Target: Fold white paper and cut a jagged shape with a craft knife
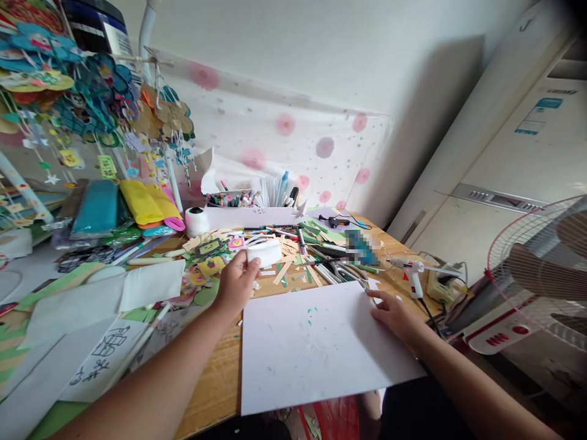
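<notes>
Both forearms [156,360] come in from the near edge, one on either side of a large white sheet [298,354] that lies at the near side of the wooden table [206,391]. Beyond the sheet's far left corner, the left hand [241,275] has its fingers closed on the near end of a small white piece [265,252], perhaps folded paper or tissue, held over the scraps. At the sheet's far right corner, the right hand [397,315] has its fingers loosely bent; whether they grip anything cannot be told. Judging how far along the work is, plenty of cutting looks done: pale paper strips [284,270] lie heaped past the sheet, and paper ornaments [174,119] hang at far left, seemingly finished. On the sheet itself nothing appears built, with only green flecks [310,310] and faint grey marks showing, so whatever concerns the white piece seems left to do. What exactly remains cannot be told. A glue gun [414,280] stands to the right, in nobody's hand, and a white spool [197,225] stands at far left.
</notes>
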`<state>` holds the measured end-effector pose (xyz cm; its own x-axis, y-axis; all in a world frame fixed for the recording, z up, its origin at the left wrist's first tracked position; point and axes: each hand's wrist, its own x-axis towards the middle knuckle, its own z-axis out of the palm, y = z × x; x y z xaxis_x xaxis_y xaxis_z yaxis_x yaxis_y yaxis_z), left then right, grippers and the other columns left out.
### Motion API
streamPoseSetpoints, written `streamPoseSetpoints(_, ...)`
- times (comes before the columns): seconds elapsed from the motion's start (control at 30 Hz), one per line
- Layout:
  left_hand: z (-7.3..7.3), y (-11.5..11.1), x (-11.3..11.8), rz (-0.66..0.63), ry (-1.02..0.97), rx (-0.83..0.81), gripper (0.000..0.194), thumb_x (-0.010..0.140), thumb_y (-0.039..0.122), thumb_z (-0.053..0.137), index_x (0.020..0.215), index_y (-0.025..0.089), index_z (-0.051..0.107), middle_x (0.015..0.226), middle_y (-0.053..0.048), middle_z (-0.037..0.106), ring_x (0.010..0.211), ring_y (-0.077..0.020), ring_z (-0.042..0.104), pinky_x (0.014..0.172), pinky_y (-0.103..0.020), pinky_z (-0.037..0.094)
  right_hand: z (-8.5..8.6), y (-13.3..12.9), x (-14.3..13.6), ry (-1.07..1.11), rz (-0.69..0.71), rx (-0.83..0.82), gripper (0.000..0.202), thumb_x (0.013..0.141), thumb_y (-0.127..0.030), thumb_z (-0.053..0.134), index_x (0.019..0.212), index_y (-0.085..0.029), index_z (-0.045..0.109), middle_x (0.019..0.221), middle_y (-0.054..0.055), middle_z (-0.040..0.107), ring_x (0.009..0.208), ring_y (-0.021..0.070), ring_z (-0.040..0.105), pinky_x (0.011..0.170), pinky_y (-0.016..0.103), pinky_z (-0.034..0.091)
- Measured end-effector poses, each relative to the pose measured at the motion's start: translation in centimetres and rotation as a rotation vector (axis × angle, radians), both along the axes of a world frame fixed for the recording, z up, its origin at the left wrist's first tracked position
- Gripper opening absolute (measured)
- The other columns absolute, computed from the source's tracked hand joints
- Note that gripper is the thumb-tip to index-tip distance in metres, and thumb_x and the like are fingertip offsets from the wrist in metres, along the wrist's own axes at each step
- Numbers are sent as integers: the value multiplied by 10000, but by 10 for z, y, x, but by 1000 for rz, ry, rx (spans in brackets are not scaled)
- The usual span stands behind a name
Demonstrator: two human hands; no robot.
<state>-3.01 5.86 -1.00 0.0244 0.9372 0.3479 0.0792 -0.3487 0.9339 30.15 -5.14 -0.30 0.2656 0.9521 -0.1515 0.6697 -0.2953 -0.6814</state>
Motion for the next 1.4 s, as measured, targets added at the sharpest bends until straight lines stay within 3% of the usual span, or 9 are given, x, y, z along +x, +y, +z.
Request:
streamPoseSetpoints(0.23,13,-17,5,-342,470,63,321,816,304,549,581,194,360,576,70,318,562,-110,318,525,-238,267,4,16,-50,-379,298,31,472,815,-320,517,1245,-128,555,1170,164,630,1032,286,606,885,366,431)
streamPoseSetpoints(0.4,16,-23,12,-418,666,23,249,838,268,473,624,202,364,614,57,376,597,-129,364,552,-247,259,6,28,-71,-565,405,27,378,869,-312,453,1160,-109,584,1046,204,630,862,325,641,765,442,471)
streamPoseSetpoints(0.5,18,-27,15,-467,746,-3,210,824,234,481,631,198,407,642,50,454,609,-132,410,567,-249,266,10,35,-74,-624,454,69,335,862,-282,471,1122,-118,604,1122,205,587,1005,355,573,828,469,454)
streamPoseSetpoints(0.63,19,-30,17,-455,783,-59,154,833,232,477,682,204,489,681,41,535,651,-143,475,596,-252,291,6,32,-75,-557,851,238,605,851,-507,496,1372,-210,414,1409,127,429,1290,341,355,1056,496,296)
streamPoseSetpoints(0.73,15,-28,17,-370,763,-113,223,843,279,476,641,202,423,640,44,487,624,-141,449,573,-257,286,-8,36,-70,-487,1050,236,873,789,-713,425,1447,-155,292,1524,161,220,1384,398,152,1078,583,217)
streamPoseSetpoints(0.93,10,-23,15,-290,524,-355,269,872,411,423,688,215,428,601,37,521,592,-145,512,549,-248,388,-10,63,-59,-371,1005,148,899,796,-687,454,1453,-101,272,1520,186,192,1398,389,106,1087,604,167)
streamPoseSetpoints(1.07,11,-22,18,-322,344,-469,236,823,414,507,703,212,493,554,36,562,518,-136,525,484,-232,406,7,81,-61,-17,887,173,801,771,-551,615,1411,-136,371,1447,183,377,1321,334,339,1076,510,278)
streamPoseSetpoints(1.23,6,-25,24,-326,405,-368,216,847,379,516,713,212,545,578,31,576,545,-137,552,500,-233,435,4,95,-76,540,739,68,548,750,-328,691,1250,-182,521,1026,81,655,878,202,603,781,360,495)
streamPoseSetpoints(1.4,6,-29,23,-228,776,-23,286,861,394,519,1095,236,569,1054,-61,638,931,-221,603,792,-346,504,0,111,-56,859,330,108,229,713,-216,690,919,-169,601,651,-38,558,546,90,510,505,218,424)
